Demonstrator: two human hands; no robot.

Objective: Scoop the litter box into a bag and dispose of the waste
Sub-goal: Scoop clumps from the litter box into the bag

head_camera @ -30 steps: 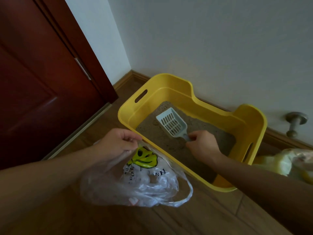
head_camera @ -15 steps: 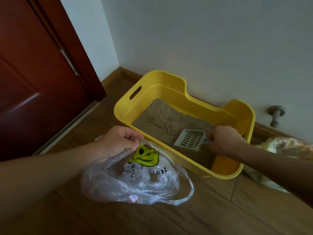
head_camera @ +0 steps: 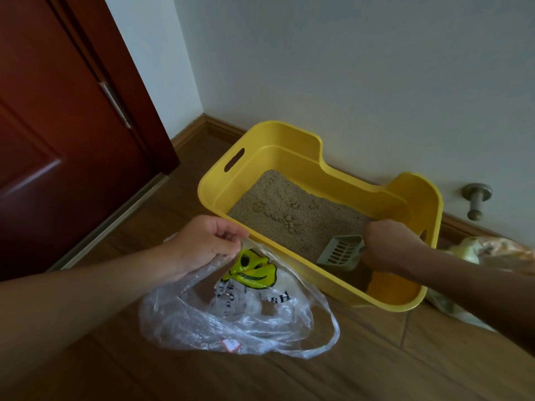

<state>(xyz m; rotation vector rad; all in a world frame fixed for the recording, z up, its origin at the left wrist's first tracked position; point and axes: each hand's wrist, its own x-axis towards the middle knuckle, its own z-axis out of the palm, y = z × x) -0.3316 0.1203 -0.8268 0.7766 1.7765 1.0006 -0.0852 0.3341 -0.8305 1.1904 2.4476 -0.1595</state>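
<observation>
- The yellow plastic litter box [head_camera: 289, 157] sits on the wood floor [head_camera: 376, 357] right against the white wall [head_camera: 347, 68], with tan litter [head_camera: 289, 215] inside.
- Right hand [head_camera: 390, 244] is in the box's near right corner, fist clenched around the handle of a pale slotted plastic scoop [head_camera: 341, 251] tipped into the litter.
- Left hand [head_camera: 202, 244] sits just outside the box's front rim, fingers pinching the clear plastic bag with the yellow print [head_camera: 231, 308], which sags onto the floor.

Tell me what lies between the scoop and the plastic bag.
In the head view, the yellow litter box's near wall separates the scoop from the plastic bag, plus a strip of litter.
</observation>
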